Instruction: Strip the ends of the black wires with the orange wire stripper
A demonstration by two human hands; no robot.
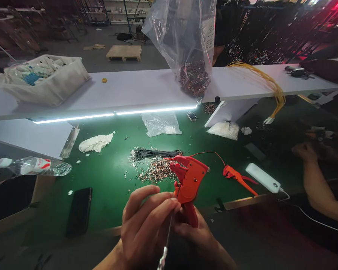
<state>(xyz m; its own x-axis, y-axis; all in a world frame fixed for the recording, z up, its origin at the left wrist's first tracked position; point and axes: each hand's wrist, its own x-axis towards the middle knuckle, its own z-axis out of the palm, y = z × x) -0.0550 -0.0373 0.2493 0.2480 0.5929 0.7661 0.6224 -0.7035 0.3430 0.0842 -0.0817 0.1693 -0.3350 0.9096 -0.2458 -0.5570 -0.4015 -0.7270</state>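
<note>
Your left hand (148, 221) pinches a thin wire (169, 229); right hand (201, 233) grips the orange wire stripper (189, 183), its head over the counter (109, 187) inside the near edge, close to loose wire pieces (156, 171). Counter surface runs between your left hand and the black phone (79, 212); rightward, second stripper (238, 177) and white power bank (262, 177) lie near that edge.

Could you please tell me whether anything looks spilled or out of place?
Small coppery pieces lie heaped loose beyond the red tool, some straying, uncontained, so they look spilled; a white scrap by the black phone resembles litter.
</note>
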